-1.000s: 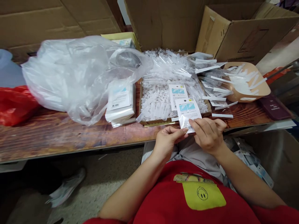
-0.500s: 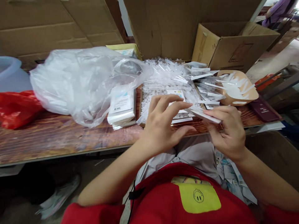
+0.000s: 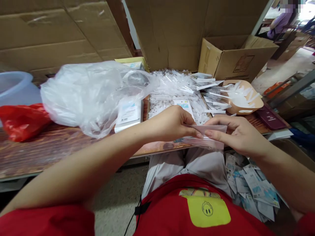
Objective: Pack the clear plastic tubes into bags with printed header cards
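Both hands hold one small clear plastic packet [image 3: 205, 141] flat above my lap at the table's front edge. My left hand [image 3: 172, 124] pinches its left side with thumb and fingers. My right hand [image 3: 236, 134] grips its right side, fingers over the top. Behind them a shallow cardboard tray [image 3: 147, 108] holds many small clear plastic pieces, with one printed blue-and-white packet [image 3: 185, 105] lying on top.
A big crumpled clear bag [image 3: 91, 91], a stack of white packets [image 3: 128, 113], a red bag [image 3: 22, 119] and a tan bowl of white strips [image 3: 243, 98] lie on the wooden table [image 3: 49, 147]. Finished packets [image 3: 253, 190] fill a box at my right. Cardboard boxes [image 3: 233, 59] stand behind.
My hands have come together and lowered toward my lap; the packet, earlier held upright then only in my right hand, now lies flat between both hands. The camera tilted up slightly.
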Tool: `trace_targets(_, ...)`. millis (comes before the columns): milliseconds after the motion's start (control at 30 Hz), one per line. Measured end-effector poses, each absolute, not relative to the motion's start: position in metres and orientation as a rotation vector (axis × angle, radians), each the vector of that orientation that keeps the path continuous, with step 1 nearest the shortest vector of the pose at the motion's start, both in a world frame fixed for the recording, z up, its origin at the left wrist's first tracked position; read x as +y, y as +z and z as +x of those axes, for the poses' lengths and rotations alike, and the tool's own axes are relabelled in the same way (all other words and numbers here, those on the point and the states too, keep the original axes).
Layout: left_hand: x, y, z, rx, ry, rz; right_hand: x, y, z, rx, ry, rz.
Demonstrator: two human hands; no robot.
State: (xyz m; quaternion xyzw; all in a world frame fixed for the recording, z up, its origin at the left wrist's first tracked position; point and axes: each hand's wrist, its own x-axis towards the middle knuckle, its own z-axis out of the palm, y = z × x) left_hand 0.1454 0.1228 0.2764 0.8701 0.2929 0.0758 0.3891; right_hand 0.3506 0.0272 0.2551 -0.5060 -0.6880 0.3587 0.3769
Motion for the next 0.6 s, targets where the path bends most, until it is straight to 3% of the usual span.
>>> trace_targets(267,0.132,0.295,0.14,0.53,0.035,1.958,0.026,0.262,0.349,-2.114,0.385,-0.993)
trace_targets(600,0.139,0.266,0.151,0.394,-0.6,1.384,-0.001,0.267,0.34,-2.497,-0.82,-0.088)
